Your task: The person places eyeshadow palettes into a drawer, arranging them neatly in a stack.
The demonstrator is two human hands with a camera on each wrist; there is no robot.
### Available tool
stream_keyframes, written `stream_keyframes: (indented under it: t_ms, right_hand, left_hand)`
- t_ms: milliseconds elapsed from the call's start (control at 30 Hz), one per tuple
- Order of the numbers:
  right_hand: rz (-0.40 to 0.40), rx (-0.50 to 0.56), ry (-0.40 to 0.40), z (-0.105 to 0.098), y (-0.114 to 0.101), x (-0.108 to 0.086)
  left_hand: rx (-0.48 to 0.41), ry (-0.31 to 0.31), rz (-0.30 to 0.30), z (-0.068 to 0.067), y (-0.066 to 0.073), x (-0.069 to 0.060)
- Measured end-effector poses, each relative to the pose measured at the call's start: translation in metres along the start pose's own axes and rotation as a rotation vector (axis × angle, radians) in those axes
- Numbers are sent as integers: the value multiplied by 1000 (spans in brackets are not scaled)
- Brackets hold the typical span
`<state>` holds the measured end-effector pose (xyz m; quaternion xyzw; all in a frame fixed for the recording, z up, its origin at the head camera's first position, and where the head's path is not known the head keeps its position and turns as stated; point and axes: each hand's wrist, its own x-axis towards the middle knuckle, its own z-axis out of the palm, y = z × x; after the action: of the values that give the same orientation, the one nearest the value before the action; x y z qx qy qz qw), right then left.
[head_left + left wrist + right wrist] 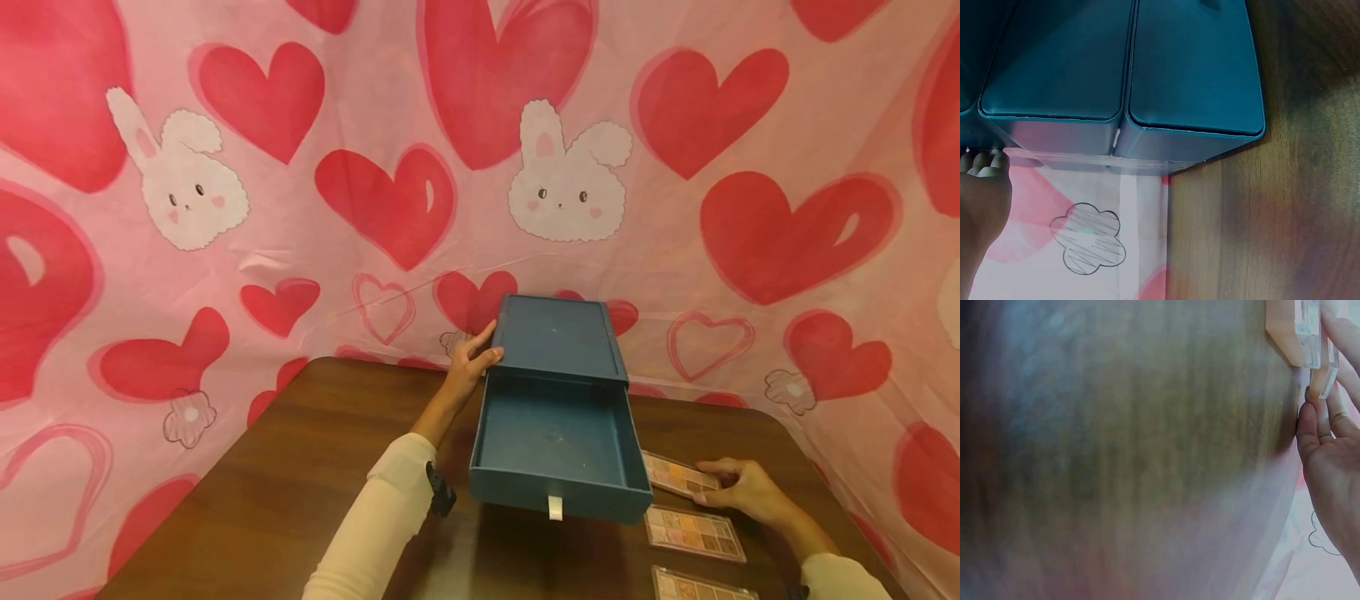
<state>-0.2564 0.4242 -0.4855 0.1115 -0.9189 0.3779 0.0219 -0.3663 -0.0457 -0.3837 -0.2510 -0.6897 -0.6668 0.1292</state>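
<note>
A blue drawer box (557, 337) stands on the table with its top drawer (551, 433) pulled out, showing a bare inside and a pale pull tab. My left hand (468, 360) rests against the box's left side, thumb at the top edge; in the left wrist view, that hand (985, 194) appears beside the stacked units. To the right of the drawer, my right hand (750, 492) pinches the right end of an eyeshadow palette (678, 475). In the right wrist view, fingers (1329, 425) touch the clear-edged palette (1322, 381).
Two more eyeshadow palettes, a middle one (696, 533) and a near one (697, 586), lie in a column on the wooden table (300, 467). A pink cloth (375, 100) with hearts and rabbits hangs behind the table. The drawer juts out toward me.
</note>
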Motion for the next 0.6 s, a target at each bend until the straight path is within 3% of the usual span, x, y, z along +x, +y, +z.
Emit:
stream_keyframes:
  t_ms: [333, 600]
  right_hand:
    - [7, 50, 50, -1, -7, -4]
    - [-67, 56, 113, -11, -20, -5]
  left_hand:
    - [-25, 0, 8, -2, -2, -2]
    - [-36, -2, 15, 0, -1, -1]
